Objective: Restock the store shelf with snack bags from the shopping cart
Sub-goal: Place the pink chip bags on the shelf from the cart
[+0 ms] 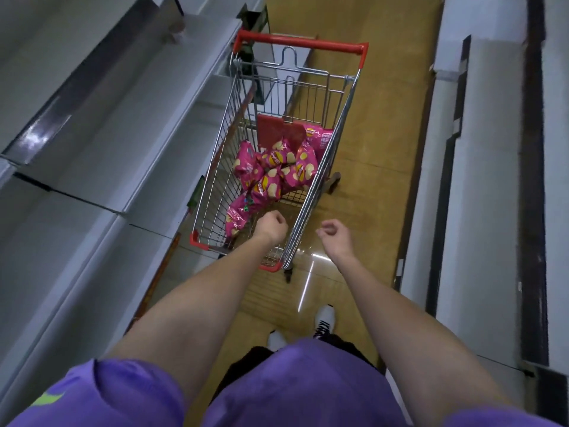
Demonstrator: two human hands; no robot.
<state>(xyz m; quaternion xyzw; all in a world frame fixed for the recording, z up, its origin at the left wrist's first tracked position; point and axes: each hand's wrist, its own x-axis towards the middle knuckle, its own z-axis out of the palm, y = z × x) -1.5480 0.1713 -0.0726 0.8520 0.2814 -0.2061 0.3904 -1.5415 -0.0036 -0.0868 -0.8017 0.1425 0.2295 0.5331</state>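
A person in a purple T-shirt (308, 386) stands in a narrow aisle, arms stretched forward over the near end of a wire shopping cart (331, 149) with a red handle (300, 43) at its far end and red corner bumpers. The left hand (272, 226) hovers above the cart's near inner corner, fingers curled in loosely with nothing in them; it is close above the nearest bag but I cannot tell that it touches it. The right hand (334, 235) hangs just outside the cart's right rim, over the floor, fingers likewise loosely curled and holding nothing. Inside the basket lies a heap of pink potato chip bags (274, 171), piled unevenly from the middle of the cart toward its left near side, one more lying flat at the far right behind a red folded child-seat flap (278, 131). The cart stands at a slant, close against the grey store shelf (101, 143) on the person's left, whose tiers show bare grey boards. Another run of grey shelving (480, 167) lines the right side of the aisle. The floor (378, 140) is glossy yellow-brown tile with a streak of reflected light by the cart's near wheel. Below, the tips of white sneakers (323, 317) with black laces show under dark shorts.
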